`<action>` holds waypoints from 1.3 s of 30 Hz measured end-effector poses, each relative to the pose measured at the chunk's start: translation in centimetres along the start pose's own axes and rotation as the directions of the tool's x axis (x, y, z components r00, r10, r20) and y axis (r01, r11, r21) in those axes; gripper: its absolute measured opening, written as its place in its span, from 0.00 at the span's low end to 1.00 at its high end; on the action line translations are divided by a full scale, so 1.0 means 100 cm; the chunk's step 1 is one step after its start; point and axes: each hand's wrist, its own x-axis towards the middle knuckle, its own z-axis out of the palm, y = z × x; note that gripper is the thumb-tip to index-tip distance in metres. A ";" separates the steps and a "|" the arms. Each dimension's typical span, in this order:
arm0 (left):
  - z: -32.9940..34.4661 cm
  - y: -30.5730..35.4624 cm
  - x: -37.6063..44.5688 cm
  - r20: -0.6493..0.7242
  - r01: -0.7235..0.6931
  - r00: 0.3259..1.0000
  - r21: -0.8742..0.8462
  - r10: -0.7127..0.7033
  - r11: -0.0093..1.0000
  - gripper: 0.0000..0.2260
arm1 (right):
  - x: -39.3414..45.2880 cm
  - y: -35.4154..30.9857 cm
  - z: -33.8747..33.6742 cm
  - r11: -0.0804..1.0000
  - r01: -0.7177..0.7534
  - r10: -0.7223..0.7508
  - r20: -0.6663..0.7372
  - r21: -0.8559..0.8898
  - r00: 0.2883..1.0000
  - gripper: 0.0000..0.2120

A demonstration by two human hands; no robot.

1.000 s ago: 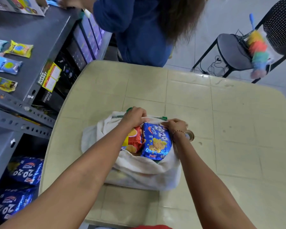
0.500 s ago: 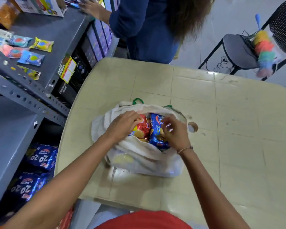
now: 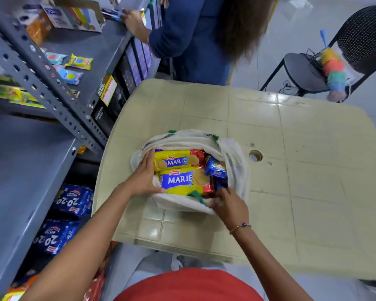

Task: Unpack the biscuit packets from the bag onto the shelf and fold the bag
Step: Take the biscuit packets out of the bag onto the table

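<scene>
A white cloth bag (image 3: pixel 234 157) with green trim sits open on the beige table (image 3: pixel 291 170). Inside lie two yellow-and-blue Marie biscuit packets (image 3: pixel 180 170), side by side, with blue packets (image 3: pixel 216 168) to their right. My left hand (image 3: pixel 143 174) grips the left ends of the two Marie packets. My right hand (image 3: pixel 228 203) holds the near rim of the bag by its green handle, at the right ends of the packets. The grey metal shelf (image 3: pixel 24 161) stands to the left of the table.
Blue 20-20 biscuit packets (image 3: pixel 74 200) lie on a lower shelf at left. Small snack packets (image 3: pixel 78 61) sit on the upper shelf. A person in a blue top (image 3: pixel 191 40) stands beyond the table. A black chair (image 3: pixel 308 72) with a colourful duster stands far right.
The bag's mouth has been spread wider and two Marie packets now show on top. My left hand moved onto their left ends; my right hand dropped to the bag's near rim.
</scene>
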 end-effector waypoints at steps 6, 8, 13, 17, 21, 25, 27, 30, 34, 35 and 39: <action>0.014 -0.019 -0.014 -0.042 0.007 0.999 -0.351 -0.023 0.936 0.66 | -0.003 0.010 0.004 0.937 -0.243 0.249 0.006 0.252 0.968 0.43; 0.016 -0.021 -0.016 -0.087 -0.046 0.996 -0.365 0.016 0.930 0.64 | 0.007 0.013 -0.003 0.923 -0.239 0.248 0.008 0.301 0.969 0.46; 0.022 -0.036 -0.026 -0.062 -0.194 0.980 -0.135 0.187 0.972 0.64 | 0.030 0.014 -0.015 0.725 -0.294 0.376 -0.001 0.623 0.926 0.21; 0.046 -0.038 -0.047 -0.159 -0.151 0.975 0.027 0.153 0.988 0.62 | 0.037 0.006 -0.024 0.664 -0.210 0.510 -0.229 0.718 0.829 0.16; 0.058 -0.024 -0.056 -0.178 -0.132 0.977 -0.070 0.117 0.989 0.52 | 0.048 0.004 -0.033 0.740 -0.177 0.484 -0.332 0.649 0.809 0.14; 0.031 -0.002 -0.035 -0.251 0.051 0.949 -0.479 -0.193 0.876 0.28 | 0.068 0.006 -0.049 0.889 -0.295 0.416 -0.351 0.350 0.838 0.19; 0.017 0.004 -0.020 -0.337 0.149 0.870 -0.517 -0.360 0.843 0.15 | 0.082 -0.001 -0.058 0.942 -0.276 0.332 -0.387 0.193 0.860 0.19; -0.003 0.019 -0.005 -0.476 0.235 0.783 -0.370 -0.400 0.899 0.14 | 0.107 -0.012 -0.067 0.978 -0.207 0.209 -0.308 0.038 0.928 0.18; -0.023 0.041 0.012 -0.490 0.314 0.823 -0.031 -0.288 0.949 0.19 | 0.126 -0.014 -0.062 0.998 0.001 0.006 -0.110 0.062 0.994 0.16; -0.024 0.044 0.016 -0.465 0.324 0.842 0.032 -0.273 0.945 0.19 | 0.125 -0.011 -0.061 0.990 0.066 -0.061 -0.042 0.123 0.997 0.19; -0.023 0.048 0.028 -0.384 0.347 0.878 0.097 -0.287 0.933 0.17 | 0.128 0.007 -0.068 0.990 0.086 -0.081 -0.045 0.109 0.996 0.23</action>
